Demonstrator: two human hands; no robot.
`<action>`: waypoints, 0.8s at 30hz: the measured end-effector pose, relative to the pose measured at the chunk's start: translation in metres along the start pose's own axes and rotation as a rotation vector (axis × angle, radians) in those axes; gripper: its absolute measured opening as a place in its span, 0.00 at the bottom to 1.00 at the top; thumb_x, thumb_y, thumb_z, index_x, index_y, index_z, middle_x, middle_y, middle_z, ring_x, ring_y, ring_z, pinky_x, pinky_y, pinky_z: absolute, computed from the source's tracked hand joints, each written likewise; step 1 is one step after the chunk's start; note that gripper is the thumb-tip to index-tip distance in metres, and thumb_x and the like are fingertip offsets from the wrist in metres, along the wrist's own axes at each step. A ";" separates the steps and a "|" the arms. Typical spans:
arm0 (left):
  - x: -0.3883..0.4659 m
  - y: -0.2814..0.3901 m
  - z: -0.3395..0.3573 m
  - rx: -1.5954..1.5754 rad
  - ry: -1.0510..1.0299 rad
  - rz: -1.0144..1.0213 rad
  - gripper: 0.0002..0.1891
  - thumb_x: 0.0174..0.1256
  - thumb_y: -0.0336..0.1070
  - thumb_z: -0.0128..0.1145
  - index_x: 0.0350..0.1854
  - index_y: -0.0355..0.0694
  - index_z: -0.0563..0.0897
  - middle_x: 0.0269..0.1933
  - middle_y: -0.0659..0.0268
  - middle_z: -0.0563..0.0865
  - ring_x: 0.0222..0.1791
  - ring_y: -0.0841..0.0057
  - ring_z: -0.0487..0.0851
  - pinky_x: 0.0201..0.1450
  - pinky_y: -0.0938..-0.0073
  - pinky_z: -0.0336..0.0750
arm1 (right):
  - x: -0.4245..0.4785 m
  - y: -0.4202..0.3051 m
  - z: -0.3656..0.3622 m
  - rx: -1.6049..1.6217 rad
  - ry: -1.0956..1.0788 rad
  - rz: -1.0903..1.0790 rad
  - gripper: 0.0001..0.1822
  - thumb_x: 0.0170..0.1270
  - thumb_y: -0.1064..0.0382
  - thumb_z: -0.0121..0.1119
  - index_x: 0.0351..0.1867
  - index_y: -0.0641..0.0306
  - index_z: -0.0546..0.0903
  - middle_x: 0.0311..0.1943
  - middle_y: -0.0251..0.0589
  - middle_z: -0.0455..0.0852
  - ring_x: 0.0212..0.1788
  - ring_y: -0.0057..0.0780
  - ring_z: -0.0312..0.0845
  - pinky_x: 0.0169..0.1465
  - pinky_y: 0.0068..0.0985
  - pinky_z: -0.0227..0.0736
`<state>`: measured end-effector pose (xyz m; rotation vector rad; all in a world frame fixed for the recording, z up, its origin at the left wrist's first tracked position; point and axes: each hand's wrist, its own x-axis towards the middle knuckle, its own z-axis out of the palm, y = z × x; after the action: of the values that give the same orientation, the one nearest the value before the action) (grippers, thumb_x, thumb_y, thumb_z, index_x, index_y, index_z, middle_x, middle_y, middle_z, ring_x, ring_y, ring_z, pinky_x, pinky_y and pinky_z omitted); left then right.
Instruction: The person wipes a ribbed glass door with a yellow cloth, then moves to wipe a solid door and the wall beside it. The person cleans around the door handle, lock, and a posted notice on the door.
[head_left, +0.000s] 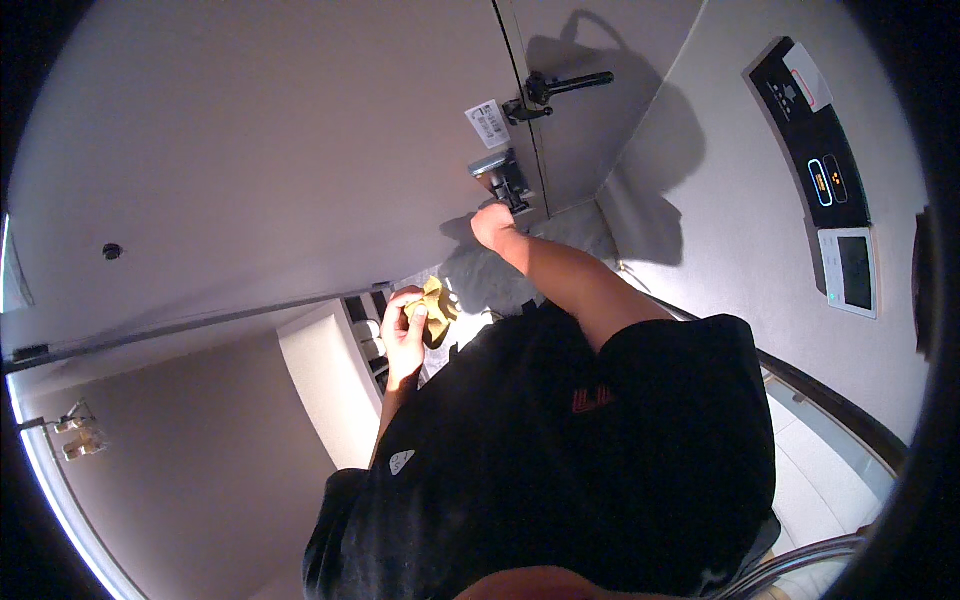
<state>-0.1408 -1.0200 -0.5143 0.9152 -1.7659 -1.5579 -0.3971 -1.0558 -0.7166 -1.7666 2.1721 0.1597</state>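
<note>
My left hand (405, 330) pinches a crumpled yellow cloth (433, 309) between thumb and fingers, low in front of my body. My right hand (493, 225) is stretched forward in a curled shape at the lower end of a black fixture with a metal plate (501, 178) on the grey door (300, 150). Its fingers are hidden behind the back of the hand, so their hold on the fixture cannot be seen. Farther along the door edge are a small black latch (527, 112) and a black lever handle (574, 85).
A white label with a printed code (488, 124) sticks to the door beside the latch. On the right wall hang a black touch panel (814, 142) and a white control unit with a dark screen (851, 271). A white cabinet (330, 379) stands at lower left.
</note>
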 end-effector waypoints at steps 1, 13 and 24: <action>0.001 0.001 -0.001 -0.010 0.005 0.002 0.10 0.74 0.22 0.57 0.54 0.33 0.80 0.56 0.58 0.82 0.57 0.71 0.80 0.64 0.71 0.72 | 0.000 0.001 0.000 0.007 -0.001 -0.005 0.16 0.69 0.61 0.53 0.43 0.55 0.94 0.45 0.40 0.95 0.49 0.39 0.92 0.47 0.41 0.84; 0.000 0.001 -0.003 0.039 0.023 0.038 0.09 0.74 0.24 0.59 0.53 0.33 0.81 0.55 0.59 0.82 0.57 0.71 0.80 0.64 0.71 0.72 | 0.003 0.011 0.007 0.003 0.058 -0.119 0.16 0.66 0.58 0.55 0.38 0.58 0.94 0.40 0.45 0.95 0.43 0.40 0.93 0.46 0.43 0.84; -0.001 -0.011 -0.004 0.029 0.021 0.013 0.09 0.75 0.24 0.57 0.54 0.34 0.80 0.55 0.59 0.82 0.57 0.71 0.80 0.64 0.71 0.72 | 0.003 0.012 0.006 0.010 0.080 -0.143 0.16 0.66 0.58 0.55 0.38 0.59 0.93 0.38 0.46 0.94 0.43 0.42 0.93 0.46 0.43 0.84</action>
<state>-0.1356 -1.0221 -0.5247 0.9291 -1.7809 -1.5130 -0.4081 -1.0538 -0.7249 -1.9458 2.0863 0.0440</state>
